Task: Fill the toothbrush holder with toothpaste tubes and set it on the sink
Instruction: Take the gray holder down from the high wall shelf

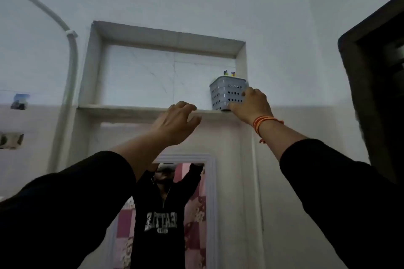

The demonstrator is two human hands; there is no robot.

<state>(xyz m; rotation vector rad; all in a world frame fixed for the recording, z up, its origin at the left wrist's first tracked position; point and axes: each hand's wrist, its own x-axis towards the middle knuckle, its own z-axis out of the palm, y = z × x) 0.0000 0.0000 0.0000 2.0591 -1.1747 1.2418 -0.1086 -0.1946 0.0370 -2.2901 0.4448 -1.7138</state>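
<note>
A grey perforated toothbrush holder [226, 91] stands at the right end of a high wall niche shelf [131, 108]. Small blue and yellow tips [229, 72] stick out of its top. My right hand [251, 105], with an orange thread on the wrist, wraps around the holder's lower right side. My left hand [175, 122] is raised just below the shelf edge, fingers spread and empty, to the left of the holder.
A mirror [209, 203] below the niche reflects a person in a black sweatshirt with raised arms. A white pipe [72, 67] runs down the left wall. A dark door frame [358, 94] stands at the right. Small fittings [19, 101] sit on the left wall.
</note>
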